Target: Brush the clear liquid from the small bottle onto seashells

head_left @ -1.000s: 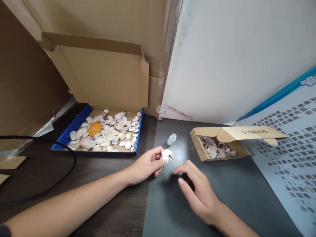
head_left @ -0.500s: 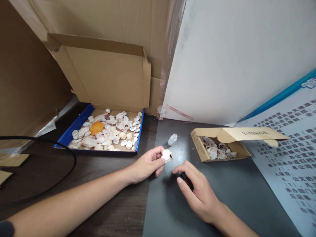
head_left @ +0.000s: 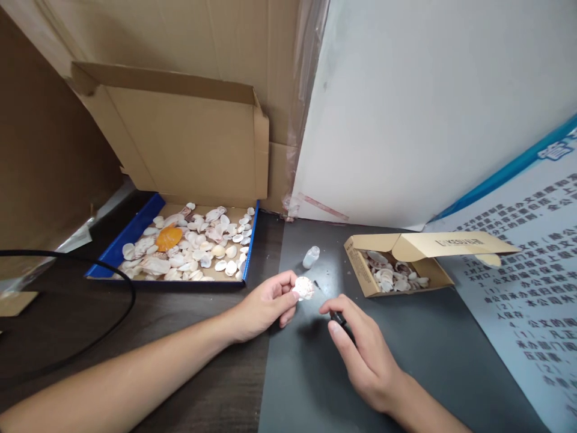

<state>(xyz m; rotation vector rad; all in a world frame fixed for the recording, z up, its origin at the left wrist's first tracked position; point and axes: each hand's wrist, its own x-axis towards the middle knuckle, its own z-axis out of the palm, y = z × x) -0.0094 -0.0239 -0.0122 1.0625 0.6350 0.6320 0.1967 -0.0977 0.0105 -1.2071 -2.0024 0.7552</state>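
Observation:
My left hand [head_left: 269, 305] is closed on a pale, speckled seashell [head_left: 305, 288], pinching its left edge between thumb and fingers. Across from it, my right hand [head_left: 366, 347] grips a black-handled small brush [head_left: 341, 325], like the brush cap of a nail polish bottle. Its dark tip points up and left, just to the right of the shell, with a small gap seeming to lie between them. Behind the shell stands a small uncapped bottle [head_left: 311, 257] of whitish liquid, which neither hand touches.
At the left, a blue-edged cardboard box [head_left: 252, 243] holds many shells, including an orange one [head_left: 169, 239]. A smaller carton [head_left: 360, 273] with shells lies right, its flap raised. A black cable [head_left: 133, 294] curves at far left. A grey mat [head_left: 306, 385] covers the table's right part.
The brush tip has shifted from over the shell to just off its right side. The shell's face is turned slightly more into view. The whole view has shifted a little.

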